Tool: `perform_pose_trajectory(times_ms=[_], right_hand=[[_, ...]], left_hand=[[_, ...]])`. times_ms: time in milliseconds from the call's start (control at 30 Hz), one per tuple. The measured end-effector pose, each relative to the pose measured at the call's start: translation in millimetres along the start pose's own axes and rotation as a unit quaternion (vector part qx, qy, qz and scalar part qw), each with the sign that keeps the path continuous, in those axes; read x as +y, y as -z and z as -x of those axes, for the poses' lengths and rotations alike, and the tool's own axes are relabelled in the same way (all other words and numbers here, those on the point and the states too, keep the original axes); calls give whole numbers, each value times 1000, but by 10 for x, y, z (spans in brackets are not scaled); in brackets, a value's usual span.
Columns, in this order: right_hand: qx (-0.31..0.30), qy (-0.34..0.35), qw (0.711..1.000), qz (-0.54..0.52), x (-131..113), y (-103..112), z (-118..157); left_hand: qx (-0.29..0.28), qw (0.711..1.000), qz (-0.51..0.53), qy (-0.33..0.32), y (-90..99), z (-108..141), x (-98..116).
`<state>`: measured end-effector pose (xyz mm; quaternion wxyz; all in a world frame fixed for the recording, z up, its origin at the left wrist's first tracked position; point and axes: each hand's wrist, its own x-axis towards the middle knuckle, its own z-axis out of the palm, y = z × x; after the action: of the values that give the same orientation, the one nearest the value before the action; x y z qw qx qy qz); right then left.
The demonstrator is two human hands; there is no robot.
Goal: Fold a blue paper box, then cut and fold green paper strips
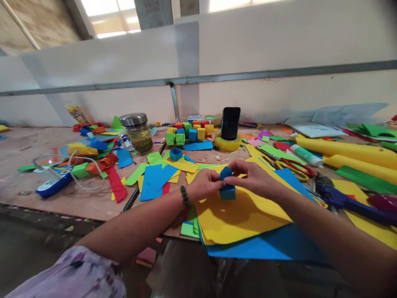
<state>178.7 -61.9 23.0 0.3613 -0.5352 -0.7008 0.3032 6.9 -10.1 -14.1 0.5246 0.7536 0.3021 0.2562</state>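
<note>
Between my two hands is a small blue folded box, with one blue flap standing up above it. My left hand pinches it from the left, its fingertips partly hiding the flap. From the right, the thumb and fingers of my right hand close on the same box near its top. Beneath the hands lies a stack of yellow sheets over a large blue sheet. Another small blue open box sits on loose pieces beyond my left hand.
Finished-looking coloured cubes are grouped at the back, beside a phone propped on a yellow tape roll. A lidded glass jar and a blue power strip stand left. Scissors and a glue gun lie right.
</note>
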Motion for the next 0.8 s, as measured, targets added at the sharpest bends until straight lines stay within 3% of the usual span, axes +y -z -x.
perform_pose_trajectory(times_ms=[100, 300, 500, 633, 800], right_hand=[[-33, -35, 999, 15, 75, 3, -17], [-17, -27, 999, 19, 149, 0, -20], [-118, -65, 990, -40, 140, 106, -33], [-124, -64, 990, -13, 217, 78, -57], [-119, -73, 990, -16, 216, 15, -71]], left_hand=[[-7, 1000, 23, -9, -14, -22, -51], [9, 996, 86, 6, -25, -65, -74], [29, 996, -75, -42, -35, -33, -90], [32, 990, -125, -57, -71, 2, -99], [-22, 995, -100, -17, -25, 9, -22]])
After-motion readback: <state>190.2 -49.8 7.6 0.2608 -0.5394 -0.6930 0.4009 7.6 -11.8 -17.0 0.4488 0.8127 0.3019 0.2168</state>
